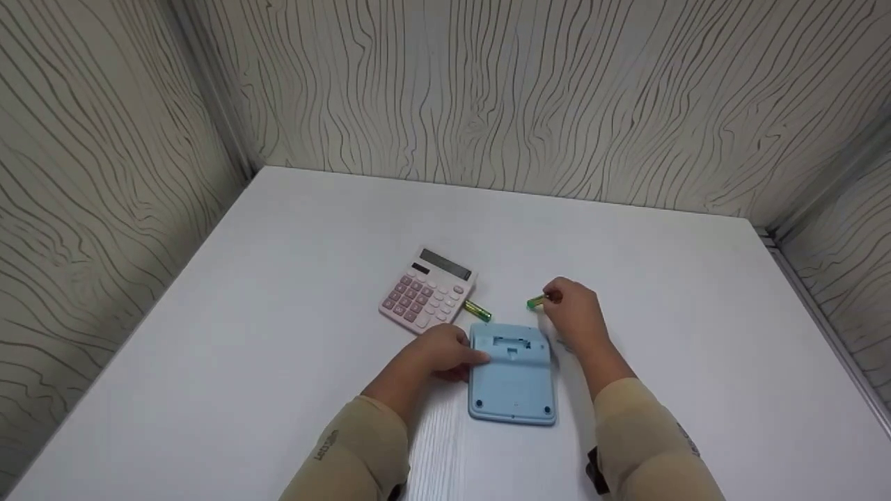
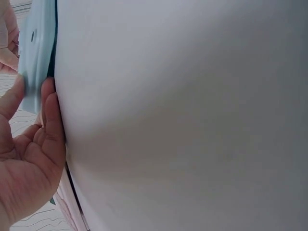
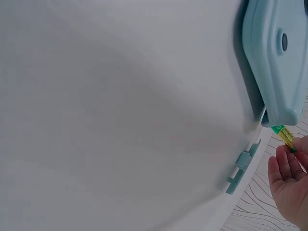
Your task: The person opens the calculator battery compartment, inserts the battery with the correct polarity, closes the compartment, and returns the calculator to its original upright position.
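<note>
A light blue calculator [image 1: 514,386] lies face down, its battery compartment uncovered. My left hand [image 1: 445,349] grips its left edge, thumb on top; in the left wrist view the fingers of my left hand [image 2: 36,149] reach under the edge of the blue calculator [image 2: 36,57]. Beyond its upper right corner, my right hand [image 1: 576,314] pinches a green and yellow battery [image 1: 534,302]. The right wrist view shows the battery [image 3: 285,136] between the thumb and fingers of my right hand [image 3: 291,185]. Another battery [image 1: 477,311] lies between the two calculators.
A pink calculator [image 1: 426,291] lies face up behind my left hand, to the left of the loose battery. A small blue cover [image 3: 243,166] rests on the white table [image 1: 313,229] near the blue calculator. Patterned panels [image 1: 445,90] stand around the back and sides.
</note>
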Available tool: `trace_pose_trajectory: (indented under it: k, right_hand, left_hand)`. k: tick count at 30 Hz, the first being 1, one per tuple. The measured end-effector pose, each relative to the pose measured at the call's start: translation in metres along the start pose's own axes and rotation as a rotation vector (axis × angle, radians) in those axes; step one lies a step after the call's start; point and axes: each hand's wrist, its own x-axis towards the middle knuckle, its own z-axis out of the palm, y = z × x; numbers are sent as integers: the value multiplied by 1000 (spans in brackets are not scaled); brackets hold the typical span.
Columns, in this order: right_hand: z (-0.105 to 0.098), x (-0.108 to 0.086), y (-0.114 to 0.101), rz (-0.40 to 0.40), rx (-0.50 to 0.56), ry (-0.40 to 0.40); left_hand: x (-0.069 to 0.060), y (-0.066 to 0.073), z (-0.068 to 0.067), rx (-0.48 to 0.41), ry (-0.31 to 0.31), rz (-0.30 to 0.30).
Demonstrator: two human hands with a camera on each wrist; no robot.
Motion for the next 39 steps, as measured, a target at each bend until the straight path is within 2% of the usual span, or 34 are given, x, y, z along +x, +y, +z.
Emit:
trace_pose_trajectory:
  k: [10,20,31,39]
  right_hand:
    - [-6,-6,-9,3,68,-5]
    - [-6,-15,-19,-54,128,-9]
    - [-8,-22,-23,-82,149,5]
    - [-9,-23,-23,-55,223,-9]
  left_hand:
    - [-1,0,-1,1,5,-4]
    - [-1,0,-1,-21,0,-17]
    - [0,-1,0,12,3,2]
    - [0,0,0,29,4,-14]
